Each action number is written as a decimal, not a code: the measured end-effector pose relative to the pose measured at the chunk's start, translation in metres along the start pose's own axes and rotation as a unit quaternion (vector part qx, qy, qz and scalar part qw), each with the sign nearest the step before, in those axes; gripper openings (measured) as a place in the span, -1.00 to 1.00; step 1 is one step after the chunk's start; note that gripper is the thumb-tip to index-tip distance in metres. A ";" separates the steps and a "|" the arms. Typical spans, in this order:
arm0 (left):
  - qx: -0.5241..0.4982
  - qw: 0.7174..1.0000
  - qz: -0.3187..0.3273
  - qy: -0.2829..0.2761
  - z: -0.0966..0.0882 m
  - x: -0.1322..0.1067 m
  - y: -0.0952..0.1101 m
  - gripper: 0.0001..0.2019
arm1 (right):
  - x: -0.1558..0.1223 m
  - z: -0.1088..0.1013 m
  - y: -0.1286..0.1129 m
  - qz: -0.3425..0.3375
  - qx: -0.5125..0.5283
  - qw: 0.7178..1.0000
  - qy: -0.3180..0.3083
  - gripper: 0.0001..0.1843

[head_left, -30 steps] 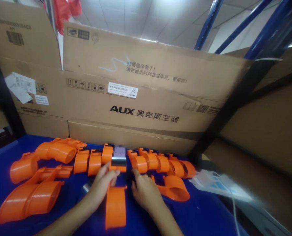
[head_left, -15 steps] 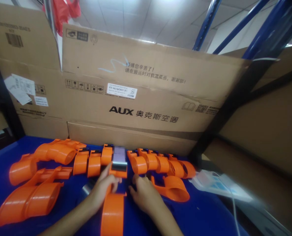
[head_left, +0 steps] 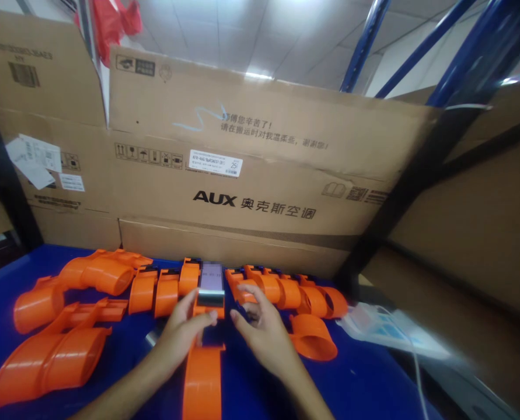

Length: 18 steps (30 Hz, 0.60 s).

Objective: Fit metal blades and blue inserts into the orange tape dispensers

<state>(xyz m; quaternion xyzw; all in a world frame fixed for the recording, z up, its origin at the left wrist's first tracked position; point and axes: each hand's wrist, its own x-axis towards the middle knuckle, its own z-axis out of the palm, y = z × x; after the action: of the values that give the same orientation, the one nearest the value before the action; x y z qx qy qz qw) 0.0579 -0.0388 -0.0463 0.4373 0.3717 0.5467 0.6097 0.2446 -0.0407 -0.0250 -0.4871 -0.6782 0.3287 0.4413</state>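
My left hand (head_left: 185,324) is closed around the neck of an orange plastic tape dispenser (head_left: 202,376). Its wide curved body hangs down toward me, and a shiny silver strip lies across its far end. My left thumb presses along the orange part below that strip. Just to the right, my right hand (head_left: 264,329) hovers with thumb and fingers apart and curled; nothing shows between them. Behind the held dispenser stands a pale screen (head_left: 211,275) with faint digits. Beyond my right hand lies a row of similar orange dispensers (head_left: 289,293), and one more (head_left: 314,338) sits nearer.
More orange dispensers (head_left: 73,356) lie on the blue surface (head_left: 141,373) at left. A silver cylinder-like piece (head_left: 152,338) is partly behind my left forearm. Cardboard (head_left: 260,186) walls the back. Dark rack posts (head_left: 386,192), a plastic packet (head_left: 391,329) and a white cable (head_left: 417,373) are at right.
My right hand has risen slightly and its fingers have spread upward, covering part of the nearer dispenser. My left thumb now lies straighter along the held dispenser.
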 end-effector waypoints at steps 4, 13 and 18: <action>0.025 1.000 0.003 -0.015 -0.003 0.001 -0.004 -0.60 | 0.001 -0.001 -0.009 0.012 0.128 0.992 0.007 -0.59; 0.040 0.997 0.055 -0.033 0.002 -0.002 0.002 -0.71 | 0.003 0.000 -0.009 0.016 0.208 0.976 0.063 -0.67; 0.053 0.997 0.037 -0.032 -0.002 0.001 -0.003 -0.68 | 0.003 0.004 -0.005 0.024 0.271 0.960 0.066 -0.68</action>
<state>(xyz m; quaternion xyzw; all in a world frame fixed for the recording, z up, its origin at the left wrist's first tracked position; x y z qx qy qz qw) 0.0574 -0.0373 -0.0495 0.5002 0.3639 0.5340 0.5764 0.2384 -0.0393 -0.0215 -0.3861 -0.5215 0.4778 0.5922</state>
